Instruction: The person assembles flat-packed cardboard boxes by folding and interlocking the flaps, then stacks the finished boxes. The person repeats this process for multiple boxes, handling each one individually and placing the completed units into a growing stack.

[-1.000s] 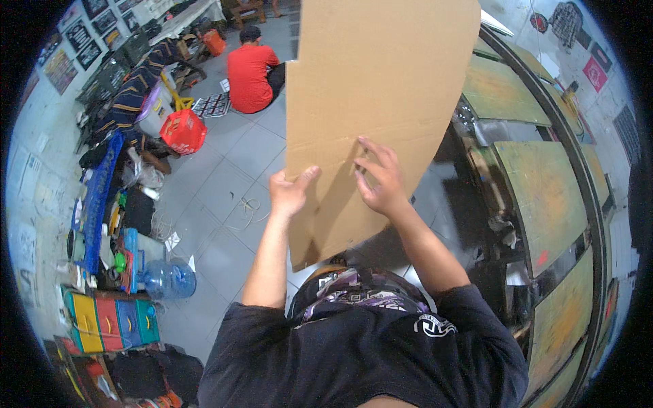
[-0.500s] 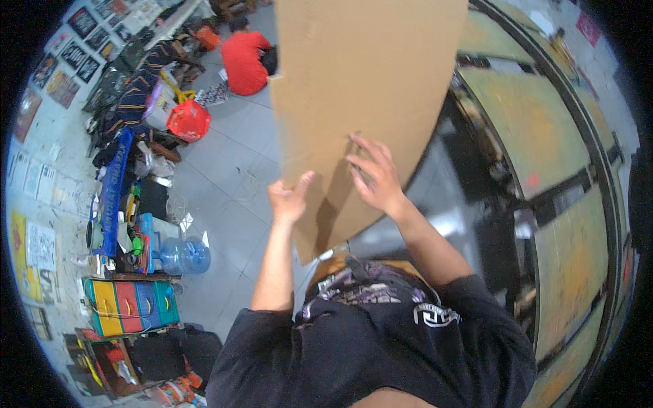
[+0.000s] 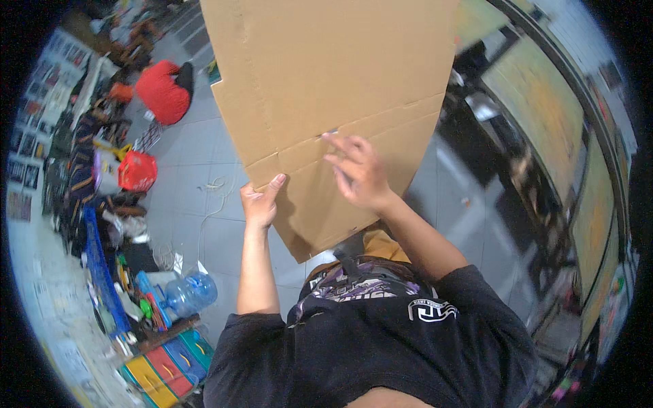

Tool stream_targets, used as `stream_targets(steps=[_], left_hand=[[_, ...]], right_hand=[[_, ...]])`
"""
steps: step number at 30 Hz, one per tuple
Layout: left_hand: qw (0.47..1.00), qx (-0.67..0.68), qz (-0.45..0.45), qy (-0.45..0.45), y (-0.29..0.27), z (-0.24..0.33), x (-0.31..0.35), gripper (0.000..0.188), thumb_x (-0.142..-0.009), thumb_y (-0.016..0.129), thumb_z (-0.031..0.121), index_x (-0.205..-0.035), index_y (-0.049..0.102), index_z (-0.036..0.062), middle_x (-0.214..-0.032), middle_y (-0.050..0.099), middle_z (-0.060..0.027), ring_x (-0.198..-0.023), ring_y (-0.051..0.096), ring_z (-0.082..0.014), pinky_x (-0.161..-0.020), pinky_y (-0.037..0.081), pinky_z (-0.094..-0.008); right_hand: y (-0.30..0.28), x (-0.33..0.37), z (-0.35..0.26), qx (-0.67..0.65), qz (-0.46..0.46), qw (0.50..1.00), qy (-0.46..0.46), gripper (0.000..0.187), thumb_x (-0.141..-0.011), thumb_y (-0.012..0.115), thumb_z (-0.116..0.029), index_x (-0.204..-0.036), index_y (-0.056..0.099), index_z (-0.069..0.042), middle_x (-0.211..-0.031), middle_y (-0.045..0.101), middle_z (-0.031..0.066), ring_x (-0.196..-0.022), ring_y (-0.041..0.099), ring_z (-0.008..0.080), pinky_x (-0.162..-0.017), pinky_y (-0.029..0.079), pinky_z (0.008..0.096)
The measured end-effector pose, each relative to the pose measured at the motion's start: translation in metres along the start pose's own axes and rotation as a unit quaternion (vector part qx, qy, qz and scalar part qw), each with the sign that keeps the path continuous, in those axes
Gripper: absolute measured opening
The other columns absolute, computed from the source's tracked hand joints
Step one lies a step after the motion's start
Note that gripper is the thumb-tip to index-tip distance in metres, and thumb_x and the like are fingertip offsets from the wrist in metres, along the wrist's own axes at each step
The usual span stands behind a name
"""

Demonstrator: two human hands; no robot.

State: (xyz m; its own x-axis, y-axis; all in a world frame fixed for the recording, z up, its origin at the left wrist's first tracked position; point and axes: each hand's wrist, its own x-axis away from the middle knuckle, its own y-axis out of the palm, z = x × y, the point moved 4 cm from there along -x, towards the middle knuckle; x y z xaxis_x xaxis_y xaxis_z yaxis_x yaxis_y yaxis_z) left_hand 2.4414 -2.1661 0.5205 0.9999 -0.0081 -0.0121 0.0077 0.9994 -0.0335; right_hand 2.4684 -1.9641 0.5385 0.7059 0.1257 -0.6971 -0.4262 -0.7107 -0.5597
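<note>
A large sheet of brown cardboard [image 3: 340, 61] with crease lines across it stands tilted in front of me. Its lower corner comes down close to my waist. My left hand [image 3: 262, 200] is closed round the sheet's left edge, thumb on the near face and the other fingers hidden behind. Over the middle of the sheet, my right hand [image 3: 357, 170] is slightly blurred, its fingers apart and bent. One fingertip is at a small dark slot [image 3: 331, 131] in the cardboard; whether it goes into the slot I cannot tell.
Racks with yellowish-green boards [image 3: 537, 102] line the right side. At left are a blue water jug [image 3: 190, 294], coloured drawers [image 3: 166, 367] and a red bag [image 3: 138, 170]. A person in red [image 3: 163, 92] crouches on the grey tiled floor [image 3: 204, 153]; a thin cord [image 3: 221, 197] lies there too.
The cardboard has turned and tilted so that its upper part leans further left and its creases show. My left hand has shifted left with its edge. My view has turned too.
</note>
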Motion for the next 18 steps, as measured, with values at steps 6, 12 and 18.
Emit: stream_targets(steps=[6, 12, 18], left_hand=[[0.986, -0.041, -0.155, -0.042, 0.052, -0.019, 0.063, 0.017, -0.077, 0.065, 0.009, -0.088, 0.062, -0.0028, -0.085, 0.064, -0.0071, -0.075, 0.058, -0.0116, -0.069, 0.046, -0.0261], [0.939, -0.12, -0.322, 0.01, 0.115, -0.004, 0.132, 0.013, -0.077, 0.063, 0.005, -0.087, 0.062, -0.0031, -0.085, 0.064, -0.0068, -0.076, 0.058, -0.0113, -0.068, 0.046, -0.0254], [0.871, -0.123, -0.471, 0.066, 0.187, 0.011, 0.209, 0.009, -0.077, 0.062, 0.003, -0.083, 0.064, -0.0027, -0.081, 0.064, -0.0054, -0.075, 0.058, -0.011, -0.068, 0.046, -0.0247]], right_hand=[[-0.063, 0.092, -0.044, 0.112, 0.092, 0.984, 0.102, 0.029, -0.061, 0.06, -0.004, -0.089, 0.06, -0.01, -0.111, 0.055, 0.0054, -0.088, 0.052, 0.0271, -0.072, 0.045, 0.0366], [-0.173, 0.241, -0.057, 0.132, 0.275, 0.908, 0.286, 0.036, -0.065, 0.061, -0.002, -0.1, 0.056, -0.01, -0.111, 0.054, 0.0101, -0.1, 0.052, 0.0286, -0.08, 0.044, 0.0356], [-0.253, 0.418, -0.069, 0.259, 0.426, 0.765, 0.408, 0.038, -0.067, 0.057, -0.002, -0.104, 0.056, -0.009, -0.121, 0.047, 0.0136, -0.111, 0.045, 0.031, -0.089, 0.039, 0.0382]])
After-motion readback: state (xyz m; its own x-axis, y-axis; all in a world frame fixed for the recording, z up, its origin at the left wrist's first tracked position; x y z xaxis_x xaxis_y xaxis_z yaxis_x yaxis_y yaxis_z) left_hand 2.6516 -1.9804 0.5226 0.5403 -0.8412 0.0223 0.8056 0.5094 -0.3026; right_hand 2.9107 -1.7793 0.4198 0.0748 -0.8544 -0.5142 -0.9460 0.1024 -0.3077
